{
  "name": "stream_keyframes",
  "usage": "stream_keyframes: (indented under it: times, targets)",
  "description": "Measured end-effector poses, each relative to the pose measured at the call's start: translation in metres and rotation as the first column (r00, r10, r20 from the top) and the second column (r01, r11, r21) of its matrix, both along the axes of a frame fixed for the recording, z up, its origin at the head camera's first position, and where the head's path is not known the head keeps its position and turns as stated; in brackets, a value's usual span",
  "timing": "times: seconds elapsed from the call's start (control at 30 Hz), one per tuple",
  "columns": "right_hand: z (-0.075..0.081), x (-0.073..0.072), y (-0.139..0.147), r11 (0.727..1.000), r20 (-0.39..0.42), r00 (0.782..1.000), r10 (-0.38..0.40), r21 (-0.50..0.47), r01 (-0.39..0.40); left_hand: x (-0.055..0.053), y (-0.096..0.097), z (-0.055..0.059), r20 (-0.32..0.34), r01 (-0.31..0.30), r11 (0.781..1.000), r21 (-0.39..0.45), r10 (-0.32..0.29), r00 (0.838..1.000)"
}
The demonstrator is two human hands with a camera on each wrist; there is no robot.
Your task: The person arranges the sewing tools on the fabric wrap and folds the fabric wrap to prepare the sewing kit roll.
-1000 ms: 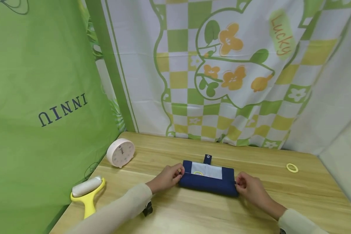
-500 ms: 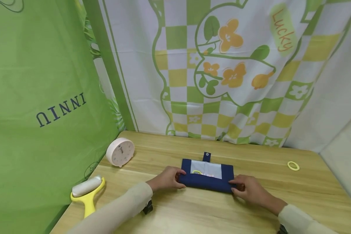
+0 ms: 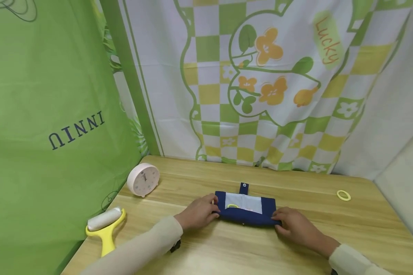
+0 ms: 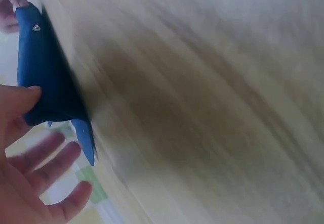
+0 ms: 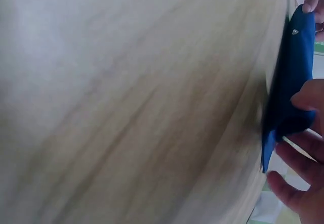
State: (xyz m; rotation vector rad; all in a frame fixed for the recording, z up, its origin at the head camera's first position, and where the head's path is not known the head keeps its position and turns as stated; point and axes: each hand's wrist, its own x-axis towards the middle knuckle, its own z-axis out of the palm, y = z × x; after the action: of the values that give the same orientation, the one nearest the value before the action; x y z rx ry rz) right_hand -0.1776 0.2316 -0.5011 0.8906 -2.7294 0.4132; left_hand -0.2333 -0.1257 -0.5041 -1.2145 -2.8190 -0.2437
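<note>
A navy blue fabric pouch (image 3: 269,208), rolled or folded along its near side, lies on the wooden table. Its top has a pale panel (image 3: 251,204) with a thin yellow ring (image 3: 232,206) showing on it. From the far edge sticks out a short strap (image 3: 243,188) with a snap. My left hand (image 3: 200,212) pinches the pouch's left end, thumb on the near side. At the opposite end, my right hand (image 3: 296,228) grips the near corner between thumb and fingers. Both wrist views show a small metal snap (image 4: 36,28) on the pouch's near face.
A pink round clock (image 3: 143,180) stands at the table's back left. Nearer, a yellow-handled roller (image 3: 106,229) lies by the left edge. A second yellow ring (image 3: 343,195) rests at the right. Printed curtains hang behind and on the left.
Both hands have shifted their fingers along the pouch's ends, thumbs now at the near side. The pouch's navy near band looks narrower, and its near snap has come into view.
</note>
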Motion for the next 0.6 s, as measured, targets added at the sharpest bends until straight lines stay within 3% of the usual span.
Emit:
stream_keyframes:
  times: [0.1,0.2,0.27,0.37,0.5,0.6]
  targets:
    - [-0.001,0.003,0.004,0.998,0.051,0.999,0.011,-0.062,-0.008,0.005,0.002,0.004,0.016,-0.011,0.999,0.032,0.01,1.0]
    - [-0.002,0.008,0.008,0.981,0.146,0.989,0.009,-0.193,0.019,0.008,0.003,0.007,0.126,-0.053,0.989,0.136,0.036,0.991]
    - [-0.003,0.012,0.009,0.957,0.187,0.982,0.019,-0.289,0.037,0.011,0.004,0.009,0.214,-0.107,0.969,0.222,0.059,0.975]
    - [-0.004,0.016,0.009,0.92,0.217,0.976,0.028,-0.387,0.059,0.014,0.007,0.014,0.338,-0.217,0.917,0.334,0.099,0.936]
    - [-0.003,0.016,0.008,0.904,0.254,0.967,-0.001,-0.413,0.109,0.016,0.012,0.016,0.374,-0.296,0.874,0.385,0.146,0.916]
    - [-0.001,0.01,0.006,0.914,0.307,0.951,-0.029,-0.376,0.149,0.016,0.015,0.015,0.363,-0.328,0.877,0.351,0.195,0.911]
